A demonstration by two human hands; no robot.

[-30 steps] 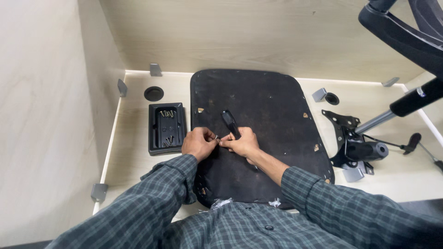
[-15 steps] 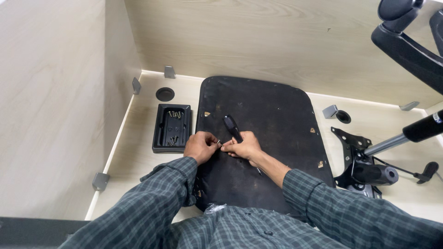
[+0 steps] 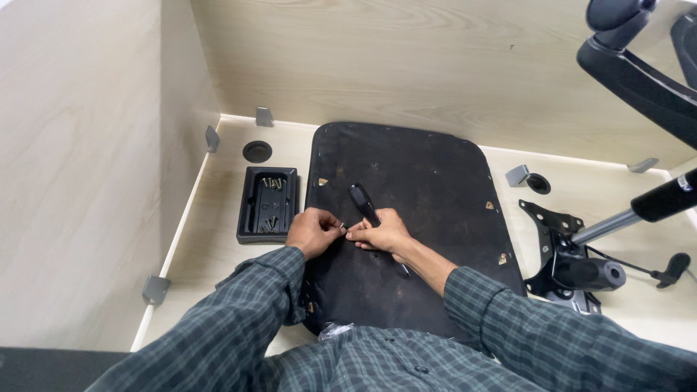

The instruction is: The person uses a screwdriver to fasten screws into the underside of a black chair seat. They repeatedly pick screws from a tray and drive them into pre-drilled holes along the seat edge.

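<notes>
A black chair seat (image 3: 414, 196) lies upside down on the light wooden desk (image 3: 218, 239). My left hand (image 3: 314, 231) rests on its near left part, fingers pinched on a small silvery part, seemingly a screw or washer. My right hand (image 3: 385, 234) meets it fingertip to fingertip and grips a black-handled screwdriver (image 3: 362, 203), whose handle sticks up and away from me. A black plastic tray (image 3: 267, 203) with several screws sits just left of the seat, close to my left hand.
A chair mechanism with gas cylinder and lever (image 3: 588, 265) lies at the right. A black chair back and armrest (image 3: 639, 65) hang over the top right. Wooden walls close the left and back. Grey brackets (image 3: 155, 289) and cable holes (image 3: 257, 151) dot the desk.
Both hands stay together at the same spot on the seat. Only the view has shifted slightly, with the seat now sitting a little further right and lower.
</notes>
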